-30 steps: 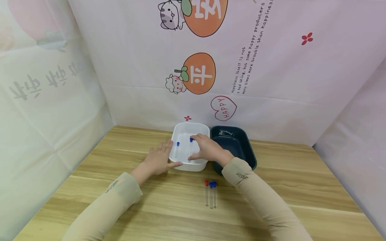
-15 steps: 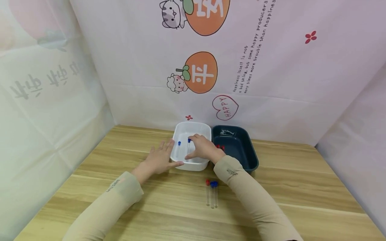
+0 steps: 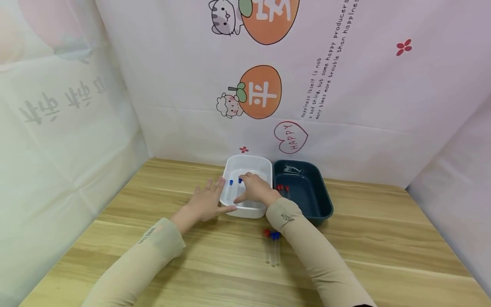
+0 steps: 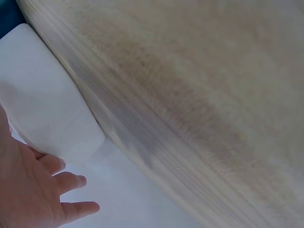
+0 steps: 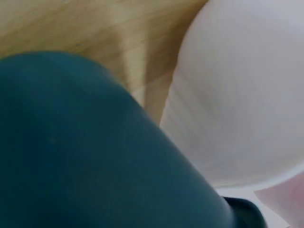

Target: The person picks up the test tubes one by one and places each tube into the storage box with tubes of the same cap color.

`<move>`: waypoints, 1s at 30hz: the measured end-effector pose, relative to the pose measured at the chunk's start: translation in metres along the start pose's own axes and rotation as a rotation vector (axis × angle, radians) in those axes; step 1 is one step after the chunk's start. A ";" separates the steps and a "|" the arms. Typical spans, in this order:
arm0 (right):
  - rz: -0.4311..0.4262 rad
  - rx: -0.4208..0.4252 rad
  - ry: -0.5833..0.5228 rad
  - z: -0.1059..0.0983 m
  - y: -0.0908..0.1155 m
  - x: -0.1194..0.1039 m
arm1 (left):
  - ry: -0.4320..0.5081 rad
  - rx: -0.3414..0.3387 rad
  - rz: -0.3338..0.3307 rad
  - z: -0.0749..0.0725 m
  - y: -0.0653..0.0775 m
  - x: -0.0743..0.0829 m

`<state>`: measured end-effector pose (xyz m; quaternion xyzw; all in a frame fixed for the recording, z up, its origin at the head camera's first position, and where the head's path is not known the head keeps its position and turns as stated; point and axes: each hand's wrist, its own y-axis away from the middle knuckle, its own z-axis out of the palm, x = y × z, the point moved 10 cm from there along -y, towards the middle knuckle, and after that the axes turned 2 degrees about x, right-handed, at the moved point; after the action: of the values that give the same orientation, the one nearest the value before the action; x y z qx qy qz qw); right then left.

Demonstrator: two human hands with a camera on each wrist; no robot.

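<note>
The printed cloth point(image 3: 356, 149) forms the rear wall behind the wood-grain surface point(image 3: 383, 238). On the surface, near the cloth, the dark blue tray point(image 3: 307, 200) and the white tray point(image 3: 245, 212) stand just beside each other, white on the left.

Both hands are at the white tray. The left hand point(image 3: 204, 203) grasps nothing: its fingers are extended and spread at the left rim, with the thumb along the front rim. The right hand point(image 3: 258, 190) reaches over the white tray and holds a blue-capped tube lengthwise, fingers at the blue cap point(image 3: 240, 180), thumb toward the opposite end. Grip firmness cannot be determined.

A second blue-capped tube, identified by its cap point(image 3: 231, 182), lies left of the held one inside the white tray. Red-capped tubes point(image 3: 279, 187) lie in the dark blue tray. In front, three tubes lie side by side on the surface: one red-capped tube point(image 3: 267, 249) and two with blue caps point(image 3: 275, 236).

Caution: uneven release may tip the held tube or roll it against its neighbour. Excess pressure from the left hand could shift the white tray. The right sleeve point(image 3: 284, 213), low near the trio, could brush and scatter them during withdrawal.
</note>
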<state>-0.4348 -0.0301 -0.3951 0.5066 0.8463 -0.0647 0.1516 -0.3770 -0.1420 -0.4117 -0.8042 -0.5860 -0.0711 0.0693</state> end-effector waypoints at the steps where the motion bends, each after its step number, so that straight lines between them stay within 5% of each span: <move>1: 0.009 -0.006 0.000 0.002 -0.001 0.001 | 0.003 -0.001 -0.001 0.000 0.000 0.000; 30: 0.021 -0.044 -0.020 0.025 -0.026 0.006 | -0.016 -0.024 -0.007 -0.001 0.000 0.000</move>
<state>-0.4552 -0.0445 -0.4217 0.5113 0.8406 -0.0496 0.1717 -0.3775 -0.1421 -0.4102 -0.8034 -0.5886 -0.0718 0.0546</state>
